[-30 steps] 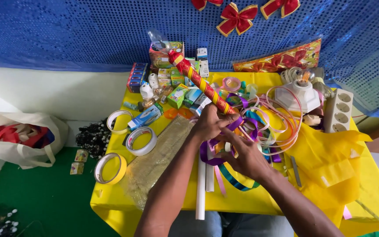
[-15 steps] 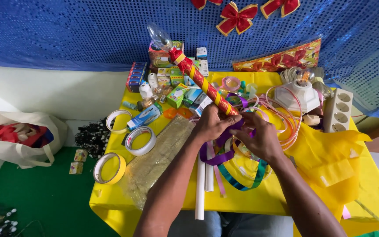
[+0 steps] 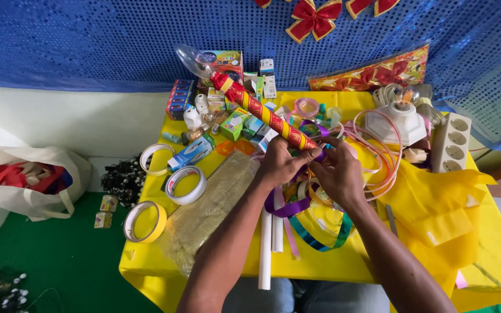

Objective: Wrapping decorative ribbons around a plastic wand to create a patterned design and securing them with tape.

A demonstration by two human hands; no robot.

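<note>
**Colours on the yellow table**

The stick is red with yellow spiral bands. The ribbons are purple, teal and pink. The backdrop is sparkly blue, the bows red with perhaps gold edging. The table is yellow.

Decorated stick: long rod wrapped in red and yellow patterned foil, clear bulb-shaped cap at its far end, lay tilted diagonally over the yellow table, near end gripped between both hands. Purple ribbon: glossy strip, curled loosely, hung below the stick's near end, among teal and gold ribbon loops.
</note>
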